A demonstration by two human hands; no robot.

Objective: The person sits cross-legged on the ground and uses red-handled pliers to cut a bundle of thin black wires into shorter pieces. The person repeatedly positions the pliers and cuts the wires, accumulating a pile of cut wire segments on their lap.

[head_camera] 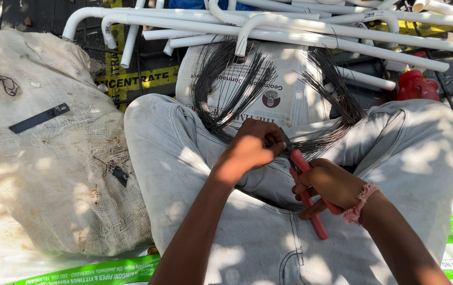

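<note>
My left hand (253, 148) pinches a bundle of thin black wires (226, 84) where the strands meet over my lap. The wires fan out upward on both sides across a white printed bag (284, 100). My right hand (329, 184) grips red-handled pliers (311, 211), their jaws at the wire bundle just beside my left fingers. Both hands rest above my grey trousers (184, 174), knees spread apart.
Bent white plastic pipes (311, 31) lie piled beyond my knees. A dirty woven sack (42, 158) with a flat black strip (39, 118) on it fills the left. A red object (416, 85) sits by my right knee. Green and white printed sheeting (94, 272) lies underneath.
</note>
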